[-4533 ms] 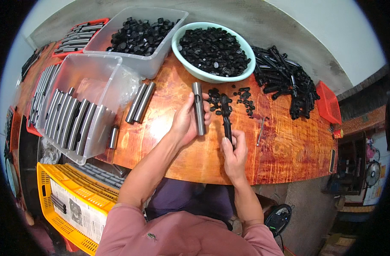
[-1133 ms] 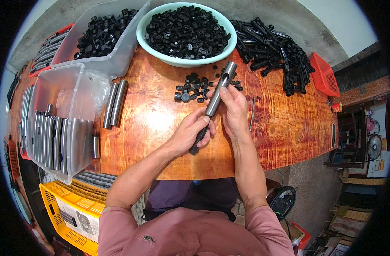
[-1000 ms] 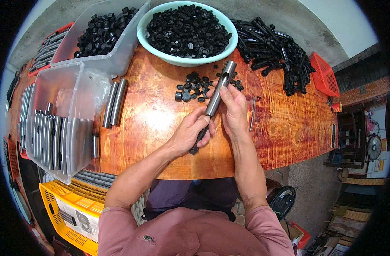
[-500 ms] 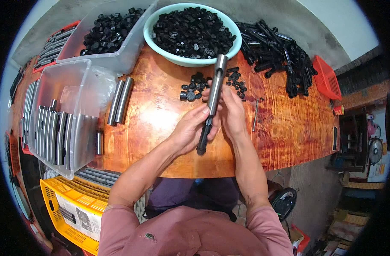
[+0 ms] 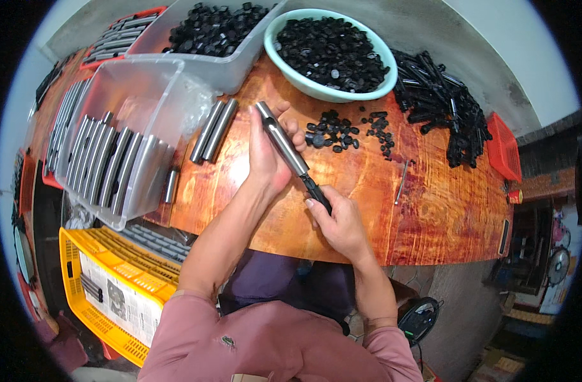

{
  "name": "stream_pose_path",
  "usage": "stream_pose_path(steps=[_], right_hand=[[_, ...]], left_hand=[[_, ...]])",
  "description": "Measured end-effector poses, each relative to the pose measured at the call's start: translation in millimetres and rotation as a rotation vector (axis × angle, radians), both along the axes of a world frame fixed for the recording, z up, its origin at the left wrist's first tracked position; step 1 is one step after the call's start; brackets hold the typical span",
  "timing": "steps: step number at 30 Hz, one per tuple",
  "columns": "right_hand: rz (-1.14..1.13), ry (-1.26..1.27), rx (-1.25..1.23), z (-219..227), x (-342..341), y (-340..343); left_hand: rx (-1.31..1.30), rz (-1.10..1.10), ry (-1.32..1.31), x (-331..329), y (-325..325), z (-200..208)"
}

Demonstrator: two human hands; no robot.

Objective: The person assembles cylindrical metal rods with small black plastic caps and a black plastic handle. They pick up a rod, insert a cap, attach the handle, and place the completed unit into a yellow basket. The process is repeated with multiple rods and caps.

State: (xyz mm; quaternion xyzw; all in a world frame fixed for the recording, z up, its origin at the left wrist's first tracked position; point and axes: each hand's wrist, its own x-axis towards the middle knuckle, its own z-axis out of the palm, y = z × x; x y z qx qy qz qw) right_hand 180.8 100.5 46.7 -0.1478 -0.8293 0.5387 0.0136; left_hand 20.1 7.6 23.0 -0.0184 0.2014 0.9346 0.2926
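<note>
A shiny metal tube (image 5: 284,143) with a cut-out near its upper end lies slanted across the palm of my left hand (image 5: 265,159), the thumb on one side and curled fingers on the other. From the tube's lower end sticks a black plastic rod (image 5: 317,193). My right hand (image 5: 342,224) is closed round that rod, thumb on top. Loose black caps (image 5: 332,132) and smaller black pieces (image 5: 381,135) lie on the table beyond my hands. Two metal tubes (image 5: 214,130) rest side by side left of my left hand.
At left, a clear bin (image 5: 152,137) holds upright tubes; behind it another clear bin (image 5: 240,67) holds black caps. A pale blue basin (image 5: 284,67) of black parts, piled black rods (image 5: 453,105) and a red basket (image 5: 504,146) line the back. A yellow crate (image 5: 74,280) stands lower left.
The tube and rod have swung from nearly upright to slanting, upper end leftward. My right hand has moved from the tube down to the black rod; my left has moved up along the tube.
</note>
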Motion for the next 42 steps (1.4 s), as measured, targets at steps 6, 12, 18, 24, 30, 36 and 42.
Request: stream_pose_path(steps=[6, 12, 18, 24, 30, 36, 42], right_hand=[[-0.174, 0.226, 0.059, -7, 10, -36], [-0.376, 0.554, -0.086, -31, 26, -32], [-0.398, 0.600, -0.066, -33, -2, -40], [-0.299, 0.255, -0.151, -16, -7, -48], [-0.184, 0.096, -0.079, -24, 2, -37], [-0.232, 0.160, 0.076, -24, 6, -40], [-0.238, 0.250, 0.267, -37, 5, -40]], left_hand=[[0.003, 0.030, -0.033, -8, -5, -16], [-0.066, 0.107, -0.179, -3, 2, -1], [-0.002, 0.046, -0.111, 4, 3, -7], [-0.040, -0.009, -0.104, 11, 7, -11], [0.063, -0.086, -0.026, 13, 1, -10], [0.042, -0.143, 0.011, 17, 4, 0], [0.041, -0.159, 0.018, 18, 5, -5]])
